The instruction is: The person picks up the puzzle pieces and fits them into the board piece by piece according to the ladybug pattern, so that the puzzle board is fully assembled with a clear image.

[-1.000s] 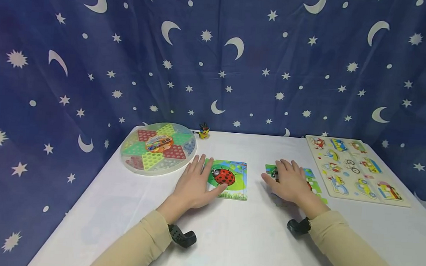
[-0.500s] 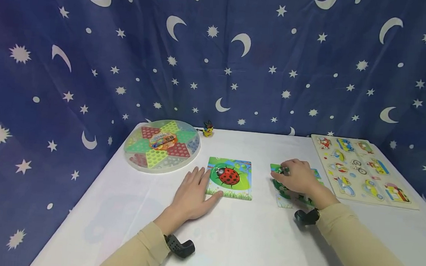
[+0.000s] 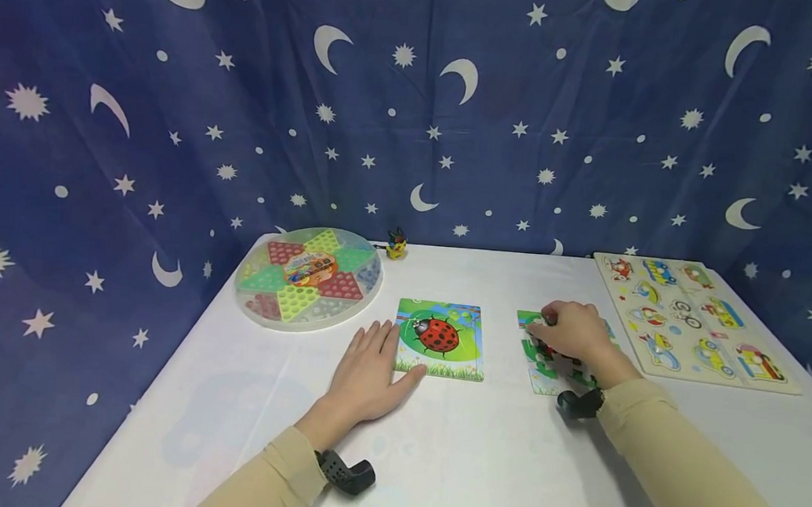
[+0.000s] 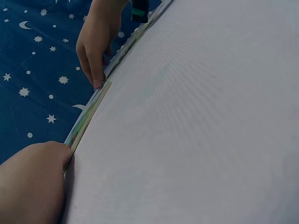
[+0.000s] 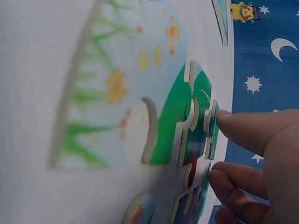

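Observation:
A square ladybug puzzle (image 3: 439, 336) lies in one piece on the white table in the head view. My left hand (image 3: 368, 373) rests flat beside it, fingers along its left edge and thumb at the lower edge. To the right, several loose green jigsaw pieces (image 3: 546, 379) lie close together. Over them my right hand (image 3: 573, 332) bends its fingers downward. In the right wrist view, its thumb and fingertips pinch a small puzzle piece (image 5: 212, 133) at the far side of the group. The palm and wrist hide part of the pieces in the head view.
A round Chinese checkers board (image 3: 308, 278) lies at the back left, with a small yellow figurine (image 3: 396, 245) next to it. At the back right is a wooden vehicle puzzle board (image 3: 691, 324). A blue curtain (image 3: 486, 118) with moons and stars hangs behind the table.
My right hand has gone from lying spread over the loose pieces to bent fingers pinching one. My left hand has drawn slightly back along the ladybug puzzle's edge. The head view has shifted a little.

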Available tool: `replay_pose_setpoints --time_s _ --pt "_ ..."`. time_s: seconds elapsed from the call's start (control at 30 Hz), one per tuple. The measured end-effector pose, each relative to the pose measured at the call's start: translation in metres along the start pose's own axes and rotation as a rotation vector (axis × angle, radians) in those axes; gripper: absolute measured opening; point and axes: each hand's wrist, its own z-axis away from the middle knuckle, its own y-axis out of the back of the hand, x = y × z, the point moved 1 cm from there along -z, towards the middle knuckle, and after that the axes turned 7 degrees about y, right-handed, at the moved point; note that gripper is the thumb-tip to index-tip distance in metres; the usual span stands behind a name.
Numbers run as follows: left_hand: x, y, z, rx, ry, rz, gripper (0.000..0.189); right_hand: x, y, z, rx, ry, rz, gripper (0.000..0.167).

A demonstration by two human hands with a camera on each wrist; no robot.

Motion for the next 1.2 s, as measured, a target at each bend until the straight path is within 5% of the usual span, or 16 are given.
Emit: replay_pose_setpoints --time_s 0.53,0.77,1.03,1.2 --pt "-0.001 0.001 -0.002 0.006 0.002 0.019 0.091 -0.009 0.005 -0.018 -0.065 -0.075 -0.018 0.064" --pt "0.001 0.000 -0.004 0.012 0.006 0.020 0.091 -0.013 0.005 -0.013 -0.029 -0.144 -0.071 0.066" --pt "0.009 0.001 -0.016 0.070 -0.013 -0.079 0.090 -0.016 0.007 -0.008 0.042 -0.133 -0.155 0.058" --pt "0.004 -0.001 -0.014 0.086 0.001 -0.047 0.089 -0.018 0.003 -0.009 0.078 -0.096 -0.164 0.051"
